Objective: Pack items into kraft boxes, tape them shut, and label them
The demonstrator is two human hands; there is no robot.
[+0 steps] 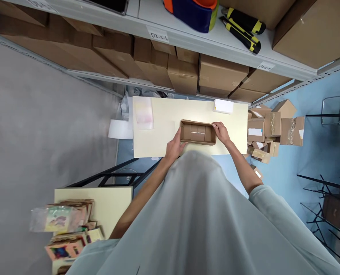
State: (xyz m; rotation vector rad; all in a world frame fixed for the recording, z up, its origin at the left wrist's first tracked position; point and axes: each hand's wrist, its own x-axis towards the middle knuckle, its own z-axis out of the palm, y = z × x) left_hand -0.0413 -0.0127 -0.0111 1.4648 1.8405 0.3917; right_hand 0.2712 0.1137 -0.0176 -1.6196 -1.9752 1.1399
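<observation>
An open-topped cardboard box [198, 132] rests on the pale table [161, 143], its inside facing up with a strip of clear tape across the bottom. My left hand [174, 146] grips its left end, thumb along the near edge. At the right end, my right hand [221, 131] pinches the far corner of the wall. A flat pinkish packet in clear plastic [144, 113] lies at the table's left. Near the back right edge sits a small white box [223, 106].
Above the table, a metal shelf [184, 42] carries cardboard boxes, utility knives [241, 30] and a tape dispenser [195, 15]. Taped cartons [270, 126] pile up on the floor at right. A side table [112, 206] at lower left holds stacked packets [69, 229].
</observation>
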